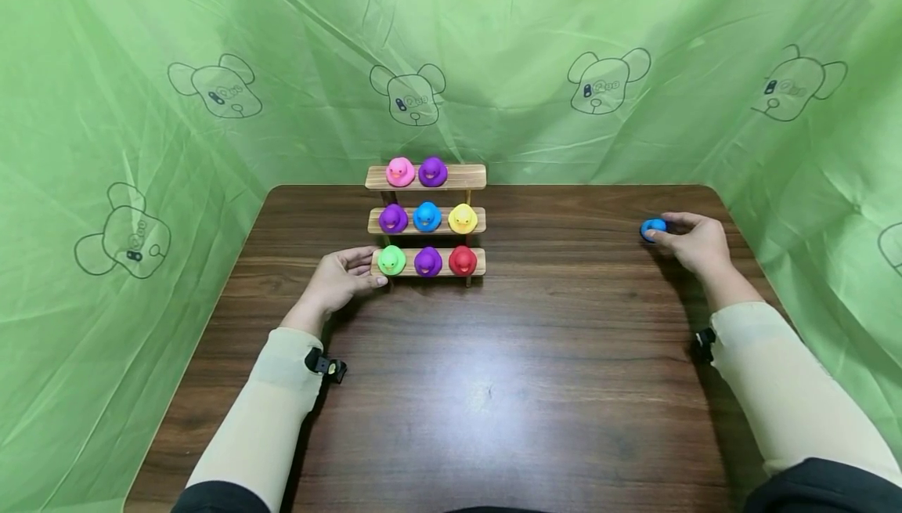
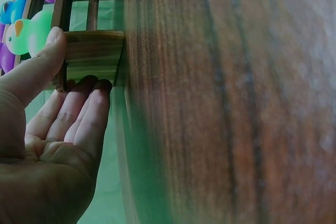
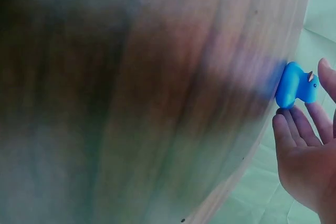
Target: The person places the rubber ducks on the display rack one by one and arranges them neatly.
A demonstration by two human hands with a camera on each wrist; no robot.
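Note:
A three-tier wooden shelf (image 1: 426, 272) stands left of the table's middle. My left hand (image 1: 341, 278) holds the left end of its lowest tier, thumb in front and fingers at the side. Beside the thumb sits a green rubber duck (image 1: 391, 260); a purple duck (image 1: 427, 261) and a red duck (image 1: 463, 261) share that tier. Far to the right, a blue rubber duck (image 3: 292, 86) sits on the table. My right hand (image 1: 696, 245) is around it with loosely extended fingers; in the right wrist view the thumb (image 3: 326, 77) stands apart from the duck.
The middle tier carries a purple duck (image 1: 393, 218), a blue duck (image 1: 427, 217) and a yellow duck (image 1: 463, 218). On the top tier are a pink duck (image 1: 400, 171) and a purple duck (image 1: 433, 171). A green curtain (image 1: 493, 129) surrounds the brown wooden table (image 1: 550, 388).

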